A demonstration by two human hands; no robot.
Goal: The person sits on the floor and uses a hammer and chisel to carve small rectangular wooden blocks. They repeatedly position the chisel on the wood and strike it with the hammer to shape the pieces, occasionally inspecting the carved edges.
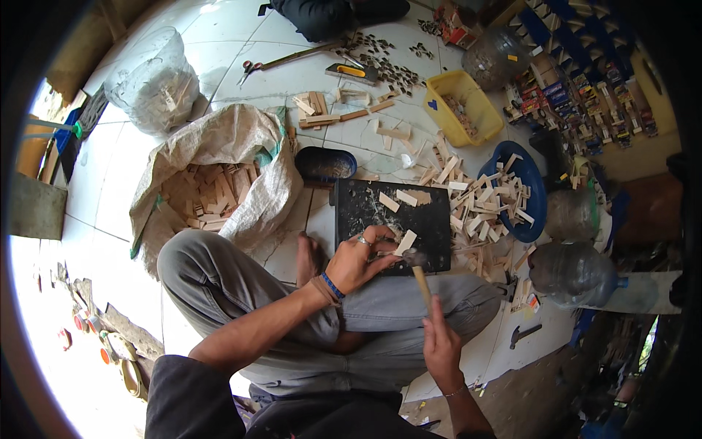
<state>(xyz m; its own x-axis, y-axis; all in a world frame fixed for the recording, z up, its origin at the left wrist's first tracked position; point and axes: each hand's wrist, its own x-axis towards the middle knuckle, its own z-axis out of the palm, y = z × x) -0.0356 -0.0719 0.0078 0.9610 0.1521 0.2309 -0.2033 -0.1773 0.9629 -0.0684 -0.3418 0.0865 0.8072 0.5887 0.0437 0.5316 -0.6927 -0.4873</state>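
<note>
Woven sack [219, 146], open, holding wood offcuts, left of centre. Clear plastic bag [155, 80], far left. Yellow tub [468, 110], far right of centre. Blue basin [530, 186] heaped with pale wood strips, right. Scissors [248, 69] and yellow-handled cutter [352, 71] on the tiled floor [241, 44], far. Two clear water jugs [574, 272], near right.

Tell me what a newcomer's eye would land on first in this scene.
At centre, the left hand pins a small pale wooden piece on a scratched black cutting board, while the right hand grips a wooden-handled hammer. An open woven sack of wood offcuts sits to the left; a heaped round blue basin to the right.
</note>
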